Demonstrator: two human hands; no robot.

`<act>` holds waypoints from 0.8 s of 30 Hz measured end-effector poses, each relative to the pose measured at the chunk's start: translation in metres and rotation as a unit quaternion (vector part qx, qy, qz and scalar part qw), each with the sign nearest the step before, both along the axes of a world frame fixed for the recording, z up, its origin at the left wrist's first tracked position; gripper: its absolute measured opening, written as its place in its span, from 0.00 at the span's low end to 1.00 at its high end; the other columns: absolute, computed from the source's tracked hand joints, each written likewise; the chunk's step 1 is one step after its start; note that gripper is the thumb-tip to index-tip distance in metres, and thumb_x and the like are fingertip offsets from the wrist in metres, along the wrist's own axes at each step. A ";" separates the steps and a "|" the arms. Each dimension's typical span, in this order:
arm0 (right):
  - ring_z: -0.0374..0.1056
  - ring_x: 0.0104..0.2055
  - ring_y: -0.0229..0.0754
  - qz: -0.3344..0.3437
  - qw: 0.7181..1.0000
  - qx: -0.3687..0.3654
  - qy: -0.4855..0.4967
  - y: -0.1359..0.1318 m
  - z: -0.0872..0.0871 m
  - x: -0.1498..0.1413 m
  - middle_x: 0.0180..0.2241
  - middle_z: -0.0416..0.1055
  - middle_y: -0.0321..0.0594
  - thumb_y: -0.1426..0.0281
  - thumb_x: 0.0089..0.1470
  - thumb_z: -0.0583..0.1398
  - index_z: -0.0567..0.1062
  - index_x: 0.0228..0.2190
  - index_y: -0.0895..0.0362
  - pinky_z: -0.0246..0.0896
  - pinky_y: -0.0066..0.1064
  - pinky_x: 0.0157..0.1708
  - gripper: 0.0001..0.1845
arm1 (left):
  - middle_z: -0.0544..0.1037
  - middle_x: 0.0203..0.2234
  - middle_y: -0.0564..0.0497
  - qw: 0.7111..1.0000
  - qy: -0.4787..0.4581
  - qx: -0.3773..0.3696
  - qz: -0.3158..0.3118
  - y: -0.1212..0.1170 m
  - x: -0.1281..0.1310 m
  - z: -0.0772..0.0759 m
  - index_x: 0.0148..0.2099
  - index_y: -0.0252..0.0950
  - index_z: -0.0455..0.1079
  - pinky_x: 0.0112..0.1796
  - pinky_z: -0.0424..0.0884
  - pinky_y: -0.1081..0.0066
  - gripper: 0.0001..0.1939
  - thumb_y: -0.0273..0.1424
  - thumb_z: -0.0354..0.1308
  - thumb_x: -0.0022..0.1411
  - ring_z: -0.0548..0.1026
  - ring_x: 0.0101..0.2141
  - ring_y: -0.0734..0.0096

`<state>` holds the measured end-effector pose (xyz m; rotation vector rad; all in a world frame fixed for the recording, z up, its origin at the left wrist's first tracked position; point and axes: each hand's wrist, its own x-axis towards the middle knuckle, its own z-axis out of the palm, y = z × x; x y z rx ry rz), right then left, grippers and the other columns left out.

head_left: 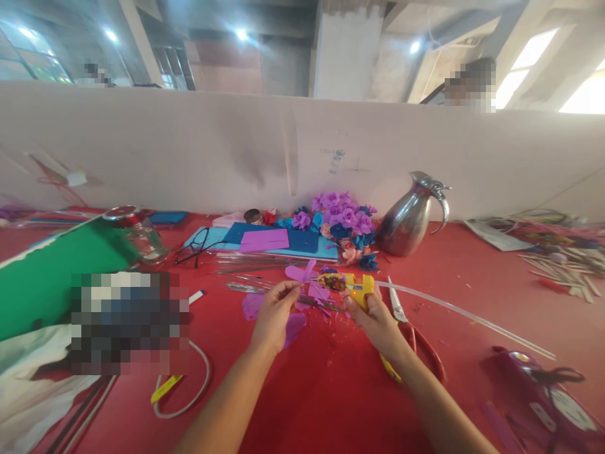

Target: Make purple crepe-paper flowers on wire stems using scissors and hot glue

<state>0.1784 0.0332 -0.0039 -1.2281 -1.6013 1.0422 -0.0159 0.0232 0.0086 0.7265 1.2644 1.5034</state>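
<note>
My left hand (278,312) pinches a small purple paper flower piece (301,271), its petals spread above the fingertips. Wrapped round a yellow hot glue gun (354,287), my right hand (375,318) points the nozzle left at the petals. A long clear glue stick (463,318) sticks out of the gun's back. Purple paper petals (295,329) and scraps lie on the red table under my hands. Thin wires (265,260) are bundled just behind. Beside my right forearm lie scissors (397,302), partly hidden by it.
Finished paper flowers (345,214) are heaped at the back, left of a metal jug (411,214). Coloured paper sheets (265,239), eyeglasses (198,247) and a glass jar (144,239) stand or lie left. A power strip (543,394) is at right front. A white partition (189,145) closes the back.
</note>
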 end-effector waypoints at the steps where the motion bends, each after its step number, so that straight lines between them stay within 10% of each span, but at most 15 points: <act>1: 0.50 0.22 0.34 -0.001 1.000 -0.002 -0.002 0.000 0.000 0.000 0.21 0.57 0.30 0.54 0.55 0.55 0.68 0.31 0.57 0.45 0.26 0.20 0.18 | 0.68 0.17 0.58 1.000 0.000 0.000 -0.001 0.000 0.000 0.000 0.28 0.34 0.75 0.23 0.54 0.76 0.12 0.35 0.67 0.39 0.58 0.20 0.80; 24: 0.59 0.28 0.38 0.010 1.000 0.011 0.003 -0.003 0.008 -0.004 0.27 0.66 0.36 0.56 0.54 0.56 0.70 0.36 0.59 0.55 0.27 0.27 0.18 | 0.69 0.18 0.56 1.000 0.000 -0.002 -0.004 -0.002 0.002 0.004 0.28 0.34 0.75 0.23 0.53 0.76 0.13 0.36 0.68 0.38 0.58 0.20 0.80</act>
